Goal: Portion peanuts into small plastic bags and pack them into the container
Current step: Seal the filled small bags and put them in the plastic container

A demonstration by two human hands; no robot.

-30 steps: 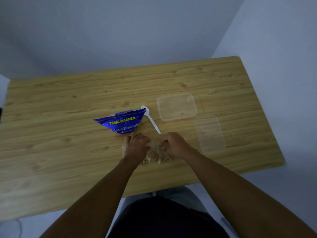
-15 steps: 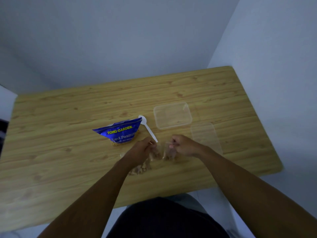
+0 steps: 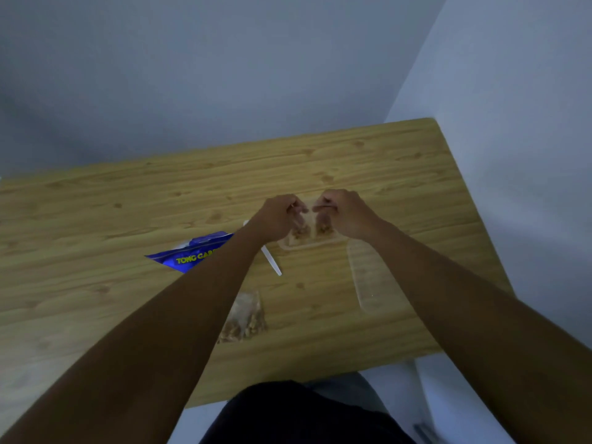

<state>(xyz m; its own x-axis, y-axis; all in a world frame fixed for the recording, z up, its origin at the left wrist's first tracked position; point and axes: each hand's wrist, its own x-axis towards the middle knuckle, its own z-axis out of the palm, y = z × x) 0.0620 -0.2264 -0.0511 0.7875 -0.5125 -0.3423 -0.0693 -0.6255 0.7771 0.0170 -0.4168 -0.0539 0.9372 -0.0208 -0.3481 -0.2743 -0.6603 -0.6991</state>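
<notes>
**Inspector A:** We find the left hand [image 3: 282,216] and the right hand [image 3: 347,213] above the clear container [image 3: 312,246]. Each grip is pinched closed on the neck of one small bag, the left bag [image 3: 299,231] and the right bag [image 3: 324,226].

**Inspector B:** Agreed. Both bags hang into the container, but we cannot tell whether they touch its floor (the view is dim).

**Inspector A:** We recommend lowering each until the peanuts rest, side by side with necks up, and only then letting go.

**Inspector B:** We would also leave room, since more filled bags [image 3: 246,318] lie on the worktop [image 3: 96,225], nearer the person than the spoon [image 3: 272,262]. The lid [image 3: 368,277] lies just right of the container.
</notes>
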